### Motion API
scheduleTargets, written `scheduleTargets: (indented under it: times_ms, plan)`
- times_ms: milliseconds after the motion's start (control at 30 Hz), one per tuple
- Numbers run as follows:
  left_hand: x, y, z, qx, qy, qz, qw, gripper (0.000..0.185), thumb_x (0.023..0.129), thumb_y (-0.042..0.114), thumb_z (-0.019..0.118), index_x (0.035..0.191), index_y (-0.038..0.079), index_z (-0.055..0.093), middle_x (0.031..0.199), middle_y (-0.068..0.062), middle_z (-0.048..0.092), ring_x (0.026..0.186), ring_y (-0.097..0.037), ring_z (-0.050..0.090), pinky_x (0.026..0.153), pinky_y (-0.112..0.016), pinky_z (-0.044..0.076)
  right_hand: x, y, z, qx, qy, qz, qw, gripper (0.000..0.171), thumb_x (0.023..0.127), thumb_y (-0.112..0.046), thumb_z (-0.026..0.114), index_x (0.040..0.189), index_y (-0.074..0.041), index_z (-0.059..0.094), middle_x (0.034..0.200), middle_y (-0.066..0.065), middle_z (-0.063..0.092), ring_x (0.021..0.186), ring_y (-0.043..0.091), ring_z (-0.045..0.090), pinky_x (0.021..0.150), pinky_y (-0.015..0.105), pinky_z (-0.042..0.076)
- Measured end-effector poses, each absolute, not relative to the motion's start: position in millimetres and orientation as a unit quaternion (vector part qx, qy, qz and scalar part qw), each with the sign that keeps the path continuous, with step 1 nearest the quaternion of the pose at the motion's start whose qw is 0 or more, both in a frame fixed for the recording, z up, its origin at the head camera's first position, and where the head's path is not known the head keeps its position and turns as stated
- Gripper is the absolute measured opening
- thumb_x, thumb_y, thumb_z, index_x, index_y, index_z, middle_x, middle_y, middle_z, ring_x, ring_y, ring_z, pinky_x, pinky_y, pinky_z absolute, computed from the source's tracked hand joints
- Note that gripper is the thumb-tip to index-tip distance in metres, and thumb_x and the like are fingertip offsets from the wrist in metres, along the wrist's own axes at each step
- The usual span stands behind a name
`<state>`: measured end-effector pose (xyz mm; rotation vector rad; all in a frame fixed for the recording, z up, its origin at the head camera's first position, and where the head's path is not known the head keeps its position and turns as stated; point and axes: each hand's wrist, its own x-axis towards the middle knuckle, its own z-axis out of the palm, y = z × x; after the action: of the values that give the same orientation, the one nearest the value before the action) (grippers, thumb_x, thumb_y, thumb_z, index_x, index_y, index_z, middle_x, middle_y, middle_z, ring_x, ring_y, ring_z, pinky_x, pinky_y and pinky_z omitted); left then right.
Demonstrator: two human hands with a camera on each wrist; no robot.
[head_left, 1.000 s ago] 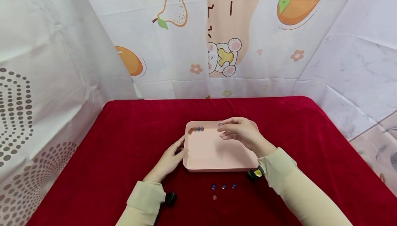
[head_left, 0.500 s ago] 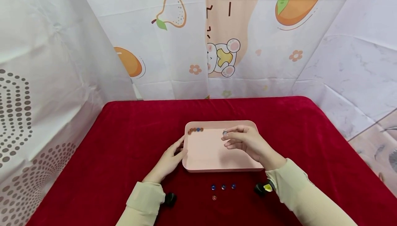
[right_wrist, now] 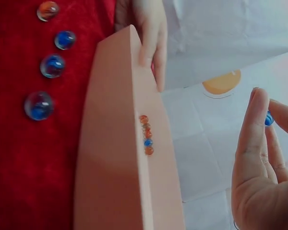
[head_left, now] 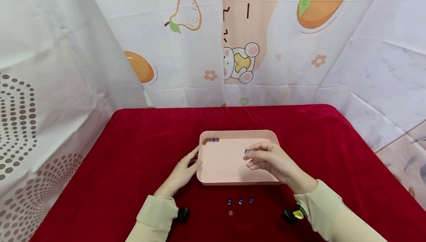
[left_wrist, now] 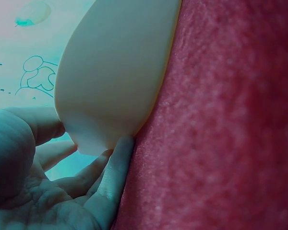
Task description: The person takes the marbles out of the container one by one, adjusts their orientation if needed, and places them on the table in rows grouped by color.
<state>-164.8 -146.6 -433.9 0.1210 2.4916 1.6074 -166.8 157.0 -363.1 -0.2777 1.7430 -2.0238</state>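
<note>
A pink rectangular tray sits on the red cloth. At its left end my left hand holds the wall, thumb at the rim and fingers along the outer side in the left wrist view. Over the tray's right part, my right hand pinches a blue marble between thumb and fingertips, raised above the floor of the tray. Several marbles, orange ones and one blue marble, line the tray's back left corner.
In front of the tray on the red cloth lie a row of three blue marbles and one orange marble. Printed curtains stand behind the table and along both sides.
My right hand has drawn back from the tray's far rim, toward me and slightly right, with the blue marble still pinched. The left hand stays at the tray's left end.
</note>
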Motion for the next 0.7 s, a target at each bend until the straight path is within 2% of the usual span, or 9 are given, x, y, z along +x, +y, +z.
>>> scheduleTargets:
  times_ms: [267, 533, 700]
  plan:
    - [-165, -146, -436, 0.038, 0.839, 0.536, 0.091, 0.059, 0.102, 0.021, 0.056, 0.156, 0.021, 0.034, 0.141, -0.011, 0.053, 0.128, -0.028, 0.052, 0.105, -0.046, 0.044, -153, 165, -369, -0.097, 0.653, -0.712, 0.241, 0.01, 0.094, -0.007, 0.062, 0.101, -0.009, 0.069, 0.092, 0.002, 0.074, 0.074, 0.009, 0.072, 0.077, 0.027, 0.059]
    - [-166, -146, -436, 0.036, 0.84, 0.534, 0.091, 0.058, 0.102, 0.022, 0.056, 0.156, 0.022, 0.034, 0.14, -0.01, 0.053, 0.128, -0.028, 0.052, 0.104, -0.046, 0.044, -132, 172, -378, -0.116, 0.652, -0.7, 0.268, 0.014, 0.093, -0.008, 0.064, 0.107, -0.003, 0.065, 0.094, 0.004, 0.075, 0.075, 0.012, 0.072, 0.075, 0.029, 0.059]
    - [-165, -146, -434, 0.038, 0.836, 0.539, 0.09, 0.058, 0.101, 0.021, 0.057, 0.155, 0.021, 0.035, 0.14, -0.012, 0.053, 0.127, -0.029, 0.053, 0.104, -0.048, 0.044, -122, 177, -382, -0.123, 0.652, -0.695, 0.279, 0.013, 0.093, -0.007, 0.064, 0.105, -0.004, 0.066, 0.094, 0.004, 0.075, 0.074, 0.011, 0.071, 0.073, 0.028, 0.059]
